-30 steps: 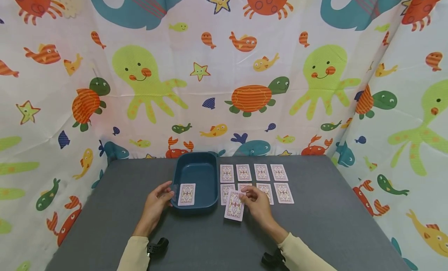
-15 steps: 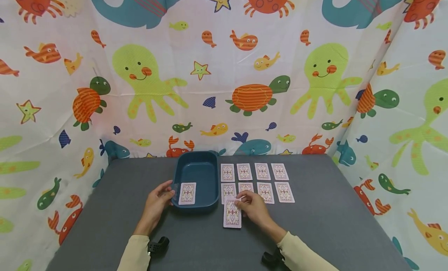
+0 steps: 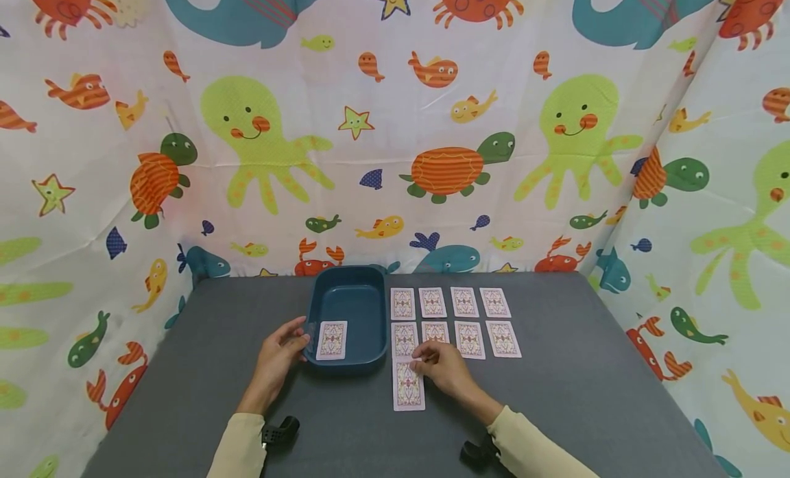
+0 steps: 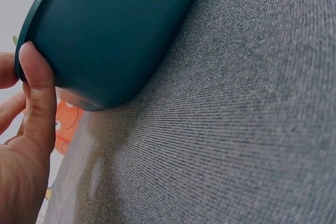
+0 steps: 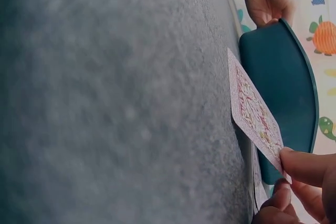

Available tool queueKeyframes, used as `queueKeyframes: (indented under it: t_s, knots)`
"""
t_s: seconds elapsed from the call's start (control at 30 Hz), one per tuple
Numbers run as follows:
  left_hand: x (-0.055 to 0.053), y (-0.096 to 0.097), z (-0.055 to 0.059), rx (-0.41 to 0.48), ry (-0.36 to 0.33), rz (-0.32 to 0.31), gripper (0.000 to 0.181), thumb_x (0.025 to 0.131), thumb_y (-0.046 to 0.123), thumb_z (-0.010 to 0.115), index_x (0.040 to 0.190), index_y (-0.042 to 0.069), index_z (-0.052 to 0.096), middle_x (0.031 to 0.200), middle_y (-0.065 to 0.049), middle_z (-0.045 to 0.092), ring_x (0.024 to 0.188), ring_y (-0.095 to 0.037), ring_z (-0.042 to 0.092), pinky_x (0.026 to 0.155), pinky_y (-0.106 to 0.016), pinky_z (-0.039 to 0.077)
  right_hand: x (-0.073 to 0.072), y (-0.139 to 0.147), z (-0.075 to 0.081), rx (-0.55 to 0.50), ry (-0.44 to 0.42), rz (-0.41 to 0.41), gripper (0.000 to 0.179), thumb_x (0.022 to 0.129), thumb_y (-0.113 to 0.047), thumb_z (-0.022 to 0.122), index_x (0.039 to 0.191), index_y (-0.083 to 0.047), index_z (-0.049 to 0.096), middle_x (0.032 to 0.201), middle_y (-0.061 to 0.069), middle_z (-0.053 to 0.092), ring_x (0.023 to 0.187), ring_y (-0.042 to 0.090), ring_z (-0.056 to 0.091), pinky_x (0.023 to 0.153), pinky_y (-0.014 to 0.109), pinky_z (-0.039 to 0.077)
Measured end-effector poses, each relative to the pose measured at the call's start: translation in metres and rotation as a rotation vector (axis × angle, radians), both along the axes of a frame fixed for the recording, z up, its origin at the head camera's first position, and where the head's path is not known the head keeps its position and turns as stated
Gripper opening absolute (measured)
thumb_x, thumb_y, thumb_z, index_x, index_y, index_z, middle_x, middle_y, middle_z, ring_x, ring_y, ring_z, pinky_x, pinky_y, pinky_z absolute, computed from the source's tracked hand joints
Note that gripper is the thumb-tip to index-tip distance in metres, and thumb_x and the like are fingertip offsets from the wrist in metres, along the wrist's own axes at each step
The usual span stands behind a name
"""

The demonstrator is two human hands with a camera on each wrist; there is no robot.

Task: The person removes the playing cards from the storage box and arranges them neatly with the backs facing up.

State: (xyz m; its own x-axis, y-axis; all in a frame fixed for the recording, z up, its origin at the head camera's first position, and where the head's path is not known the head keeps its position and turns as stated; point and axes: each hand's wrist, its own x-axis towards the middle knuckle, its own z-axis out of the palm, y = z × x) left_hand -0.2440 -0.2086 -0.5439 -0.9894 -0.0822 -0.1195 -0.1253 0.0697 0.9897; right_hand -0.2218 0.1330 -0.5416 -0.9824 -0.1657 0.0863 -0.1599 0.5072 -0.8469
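A dark teal tray [image 3: 348, 296] stands on the grey table, with one patterned playing card [image 3: 332, 341] lying at its near left corner. My left hand [image 3: 280, 354] pinches the tray's left rim; the left wrist view shows the thumb [image 4: 38, 72] on its outer wall. Between thumb and fingertips, my right hand [image 3: 446, 369] pinches a playing card [image 3: 409, 389] by its upper right corner, back side up. In the right wrist view this held card [image 5: 254, 114] tilts, its far end close over the table. It lies just below the leftmost card [image 3: 404, 337] of the nearer row.
Two rows of face-down cards lie right of the tray, ending with a card [image 3: 503, 339] at the right. A curtain [image 3: 370, 162] printed with sea animals hangs behind and at both sides. Grey tabletop [image 3: 364, 430] stretches in front of the tray.
My right hand has drawn the card toward me and slightly left, straightening it below the nearer row. More of the row's cards show now. The left hand keeps its hold on the tray.
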Motion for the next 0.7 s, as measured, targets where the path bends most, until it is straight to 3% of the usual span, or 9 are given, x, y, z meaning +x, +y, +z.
queueKeyframes:
  t_s: [0.37,0.7]
  knots:
    - [-0.001,-0.0001,-0.0026,0.013,-0.004,0.007,0.044,0.097,0.013,0.06,0.14,0.015,0.052,0.121,-0.012,0.046,0.099,-0.023,0.054,0.072,-0.028,0.054,-0.0055,0.0027,-0.0036,0.075,-0.023,0.018,0.009,0.08,-0.014,0.08,0.084,-0.013,0.072,0.076,-0.003,0.053,0.067,0.01,0.048,0.058,0.022,0.039]
    - [-0.0004,0.0001,-0.0017,0.02,0.008,0.011,0.044,0.096,0.012,0.06,0.14,0.014,0.053,0.119,-0.011,0.047,0.1,-0.025,0.055,0.07,-0.028,0.054,-0.0065,0.0047,-0.0035,0.052,-0.005,-0.01,0.009,0.081,-0.013,0.079,0.086,-0.011,0.072,0.073,0.0,0.058,0.065,0.01,0.05,0.058,0.022,0.039]
